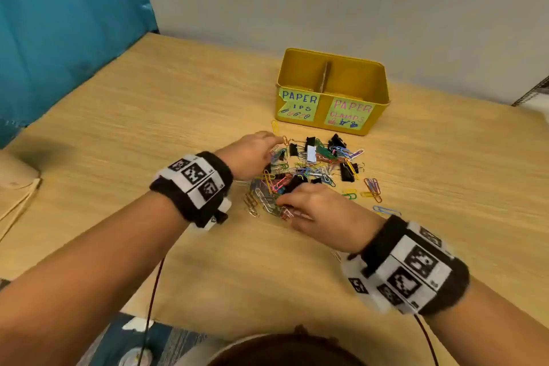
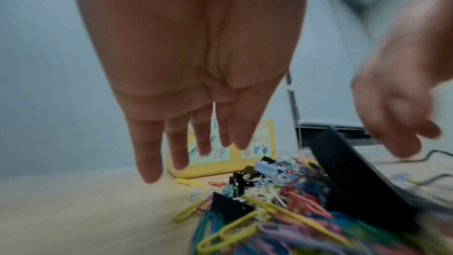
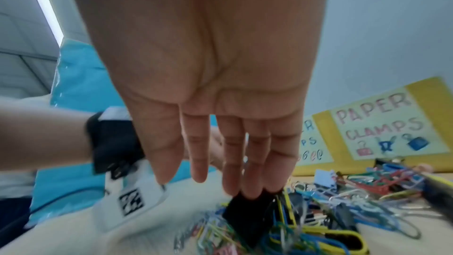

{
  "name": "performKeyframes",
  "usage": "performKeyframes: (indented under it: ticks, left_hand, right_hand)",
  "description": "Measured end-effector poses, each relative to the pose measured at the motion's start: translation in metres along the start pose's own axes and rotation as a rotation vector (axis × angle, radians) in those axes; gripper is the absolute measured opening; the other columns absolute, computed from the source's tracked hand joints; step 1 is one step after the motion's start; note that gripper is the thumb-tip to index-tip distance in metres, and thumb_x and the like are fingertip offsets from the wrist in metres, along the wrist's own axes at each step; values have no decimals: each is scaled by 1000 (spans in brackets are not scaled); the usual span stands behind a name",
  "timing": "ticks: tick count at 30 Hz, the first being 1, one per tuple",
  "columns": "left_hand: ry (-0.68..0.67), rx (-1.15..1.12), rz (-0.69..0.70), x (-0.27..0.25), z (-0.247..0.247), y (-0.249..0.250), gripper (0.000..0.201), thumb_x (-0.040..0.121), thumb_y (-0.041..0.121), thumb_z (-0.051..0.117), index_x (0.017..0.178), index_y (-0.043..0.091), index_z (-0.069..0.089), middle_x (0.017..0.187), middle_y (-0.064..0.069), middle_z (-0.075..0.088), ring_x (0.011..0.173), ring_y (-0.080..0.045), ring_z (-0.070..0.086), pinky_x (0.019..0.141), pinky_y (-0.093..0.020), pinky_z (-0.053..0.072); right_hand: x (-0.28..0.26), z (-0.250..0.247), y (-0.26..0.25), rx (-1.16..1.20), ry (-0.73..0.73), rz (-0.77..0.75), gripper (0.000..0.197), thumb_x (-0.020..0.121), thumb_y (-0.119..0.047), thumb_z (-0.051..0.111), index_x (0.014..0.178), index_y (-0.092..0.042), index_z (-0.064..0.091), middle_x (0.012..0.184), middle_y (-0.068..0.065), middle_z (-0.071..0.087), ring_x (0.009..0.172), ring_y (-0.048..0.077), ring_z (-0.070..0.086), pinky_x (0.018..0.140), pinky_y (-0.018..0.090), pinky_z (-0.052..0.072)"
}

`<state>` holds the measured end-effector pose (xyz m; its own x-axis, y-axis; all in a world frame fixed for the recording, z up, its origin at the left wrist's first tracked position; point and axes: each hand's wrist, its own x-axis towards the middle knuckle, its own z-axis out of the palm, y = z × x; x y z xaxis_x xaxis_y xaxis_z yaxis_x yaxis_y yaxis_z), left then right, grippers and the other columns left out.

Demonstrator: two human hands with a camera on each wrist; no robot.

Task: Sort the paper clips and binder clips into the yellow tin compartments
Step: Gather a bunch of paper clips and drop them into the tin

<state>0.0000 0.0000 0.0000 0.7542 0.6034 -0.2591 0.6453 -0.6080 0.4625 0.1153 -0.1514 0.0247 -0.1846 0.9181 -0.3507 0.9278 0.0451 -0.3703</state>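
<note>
The yellow tin [image 1: 383, 89] stands at the back of the wooden table, split by a divider, with labels for paper clips on the left and paper clamps on the right. In front of it lies a mixed pile of coloured paper clips [image 1: 315, 171] and black binder clips [image 1: 346, 172]. My left hand [image 1: 271, 154] hovers over the pile's left side; its fingers [image 2: 149, 162] hang straight and hold nothing. My right hand [image 1: 289, 196] is at the pile's near edge, and its straight fingertips [image 3: 252, 187] touch a black binder clip [image 3: 245, 214].
A few loose paper clips [image 1: 372, 188] lie right of the pile, and a yellow one [image 1: 275, 127] lies near the tin's left corner. A blue partition [image 1: 59, 38] borders the table on the left. A beige object [image 1: 15, 178] sits at the left edge.
</note>
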Motion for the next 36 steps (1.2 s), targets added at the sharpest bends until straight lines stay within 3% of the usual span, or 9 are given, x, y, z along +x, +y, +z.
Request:
performKeyframes:
  ticks: [4,8,15,17,20,24,30,33,36]
  left_hand:
    - [-34,144,-41,47,-11,-4,68,89,-1,46,149,15,19,160,-6,12,146,-24,18,120,-38,20]
    - [-149,244,-25,55,-8,-19,58,91,1,40,146,11,26,157,-12,20,142,-28,28,116,-43,28]
    - [-69,49,-50,0,2,-31,44,88,9,49,133,13,51,129,-20,51,120,-34,50,103,-39,41]
    - [-66,51,-98,-11,5,-27,50,86,25,59,134,15,49,125,-19,49,119,-33,49,103,-40,41]
    - [-78,63,-169,-27,10,-25,72,74,44,70,135,15,46,123,-15,48,118,-30,47,104,-39,41]
    - [-74,3,-230,-47,12,-32,69,68,35,77,128,13,51,118,-12,51,113,-28,52,99,-33,42]
    - [-5,-78,-252,-47,16,-19,76,71,26,77,135,9,39,123,-15,53,113,-28,53,92,-28,41]
    - [-58,-33,-229,-48,19,-11,60,74,29,74,126,10,50,116,-13,51,106,-28,56,89,-28,42]
    - [-113,-52,-180,-54,20,-6,51,76,29,71,122,12,57,110,-10,53,101,-21,54,89,-25,40]
  right_hand:
    - [33,3,4,-226,-67,18,60,92,-38,48,146,-38,20,159,1,8,142,30,17,114,54,25]
    - [46,-6,38,-304,-108,128,63,91,-42,50,146,-38,20,159,-8,-21,149,26,-5,115,62,3]
    - [66,-27,35,-258,117,296,39,97,-33,40,136,-32,44,157,-1,20,147,32,7,109,71,5]
    - [80,-25,20,-279,161,242,41,98,-29,37,139,-30,38,157,-1,23,148,29,8,108,71,0]
    - [90,-15,7,-209,6,126,52,99,-30,35,148,-29,17,161,-3,11,149,23,7,111,66,-3]
    - [77,-3,24,-268,-103,129,55,98,-28,34,150,-23,17,160,-4,13,148,15,13,116,58,1]
    - [78,-12,14,-139,139,160,39,94,-15,41,129,-27,52,135,3,50,128,26,42,107,49,32]
    - [88,-5,9,-172,16,144,46,92,-8,41,130,-33,52,137,0,46,126,28,42,103,48,37]
    - [96,-8,17,-115,102,130,52,90,-3,42,135,-28,47,145,-2,40,127,30,42,106,48,38]
